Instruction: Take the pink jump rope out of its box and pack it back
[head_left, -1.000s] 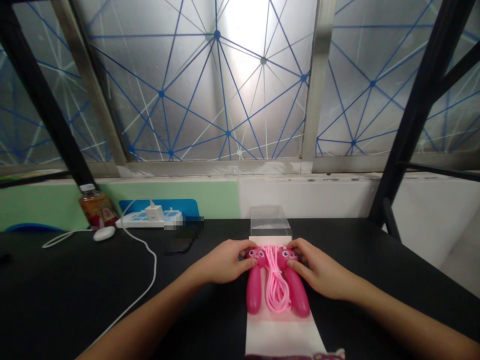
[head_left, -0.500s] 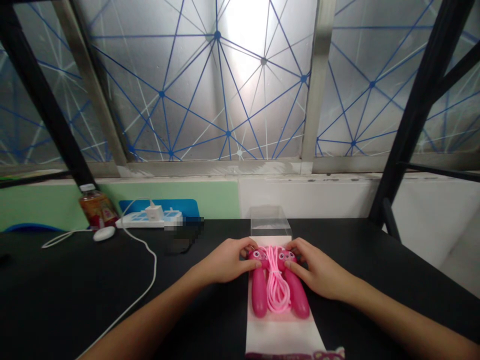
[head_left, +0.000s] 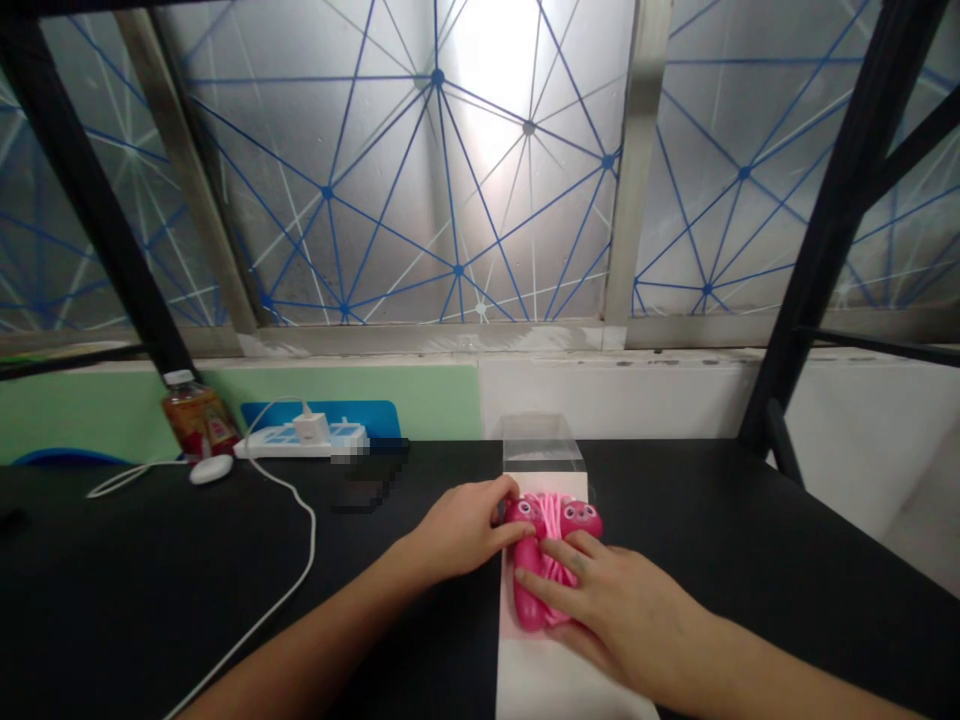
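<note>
A pink jump rope with its cord bundled in the middle lies on a long white card. Its two handles have animal-face heads. My left hand pinches the head of the left handle between thumb and fingers. Across the rope bundle lies my right hand, palm down, fingers spread and reaching to the left handle. It covers most of the right handle, whose head shows above the fingers. A clear plastic box stands at the card's far end.
On the black table, a white power strip with a charger sits at back left. A white cable curves forward. A bottle, a white oval object and a blurred-out dark item are nearby.
My right hand has left the right handle's head and moved down and left over the rope and handles. My left hand stays at the left handle's head; the handles sit closer together.
</note>
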